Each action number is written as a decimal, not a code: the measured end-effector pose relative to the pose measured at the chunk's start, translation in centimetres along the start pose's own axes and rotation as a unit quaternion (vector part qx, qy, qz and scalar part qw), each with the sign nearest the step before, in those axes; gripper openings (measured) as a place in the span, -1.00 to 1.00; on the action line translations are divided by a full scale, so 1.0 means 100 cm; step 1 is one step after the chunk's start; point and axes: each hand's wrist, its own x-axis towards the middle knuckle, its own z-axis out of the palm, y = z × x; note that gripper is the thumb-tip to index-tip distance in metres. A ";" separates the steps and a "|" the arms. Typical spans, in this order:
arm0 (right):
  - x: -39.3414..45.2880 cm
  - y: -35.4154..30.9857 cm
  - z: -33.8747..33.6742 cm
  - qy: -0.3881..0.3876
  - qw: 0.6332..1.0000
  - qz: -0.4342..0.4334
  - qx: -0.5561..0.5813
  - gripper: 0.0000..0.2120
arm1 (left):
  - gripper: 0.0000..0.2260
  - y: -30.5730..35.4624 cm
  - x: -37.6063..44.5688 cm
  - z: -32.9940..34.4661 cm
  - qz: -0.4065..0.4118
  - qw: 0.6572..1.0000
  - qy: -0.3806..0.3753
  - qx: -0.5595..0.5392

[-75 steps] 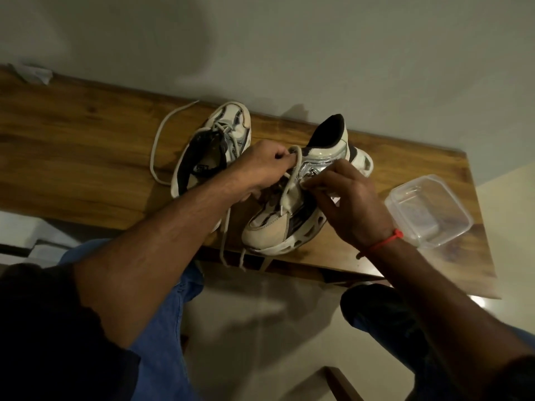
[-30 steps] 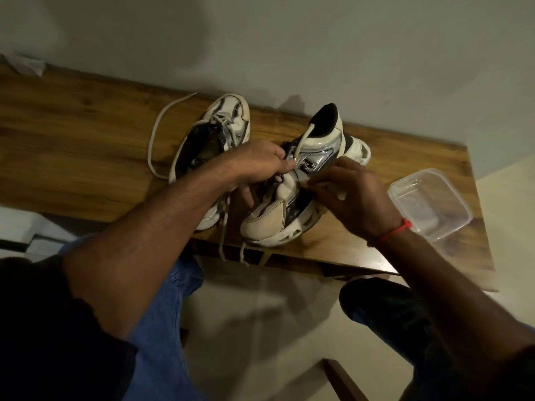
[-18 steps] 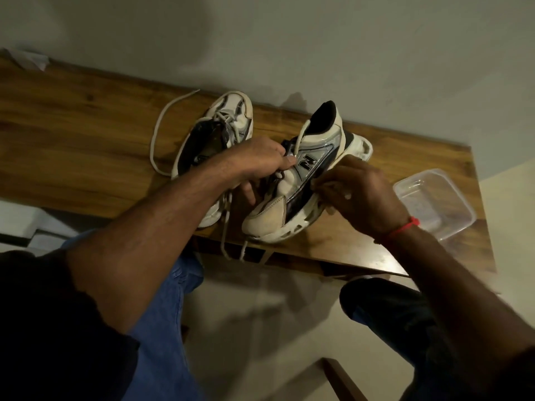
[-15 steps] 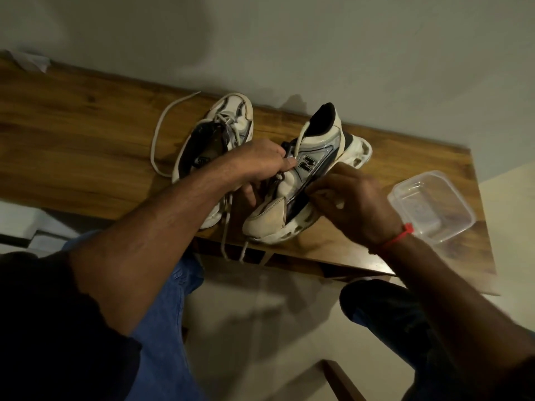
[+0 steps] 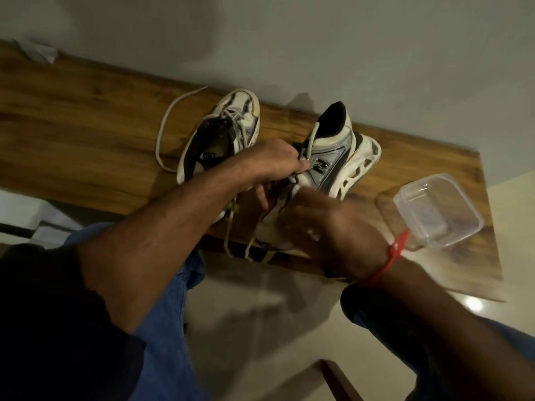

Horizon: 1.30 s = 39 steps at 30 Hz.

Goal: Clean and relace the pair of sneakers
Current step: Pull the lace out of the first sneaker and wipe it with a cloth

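Wooden and warm brown, the table point(image 5: 86, 134) runs from the far left to the right, its back edge against the wall and its near edge just past the shoes' toes. At its far-left back corner, well away from both hands, lies a crumpled white scrap point(image 5: 37, 52). Left of the left hand point(image 5: 272, 160) lies the left sneaker point(image 5: 220, 137), long axis running near-to-far, its loose lace point(image 5: 170, 123) looping out over bare wood further left. The left hand pinches the lace point(image 5: 311, 140) of the right sneaker point(image 5: 333, 166) at the eyelets. That shoe is tipped on its side, sole facing right, heel collar toward the wall, toe toward the near edge. The right hand point(image 5: 327, 227), blurred, covers the toe end; its grip cannot be made out. Lace ends point(image 5: 249, 244) hang over the near edge beneath the hands. Right of the right hand, a clear plastic container point(image 5: 437, 209) sits near the table's right end.
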 end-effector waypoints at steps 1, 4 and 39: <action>0.001 -0.013 0.012 -0.033 0.998 -0.042 0.012 -0.88 | -0.76 0.000 0.000 0.000 0.000 1.000 -0.001 -0.007; 0.005 -0.013 0.013 -0.054 0.997 -0.051 -0.008 -0.78 | -0.75 0.003 -0.001 -0.001 0.001 1.000 -0.004 -0.007; 0.004 0.021 -0.006 -0.015 0.999 -0.045 -0.021 -0.79 | -0.79 0.002 0.002 0.002 0.015 1.000 -0.016 0.018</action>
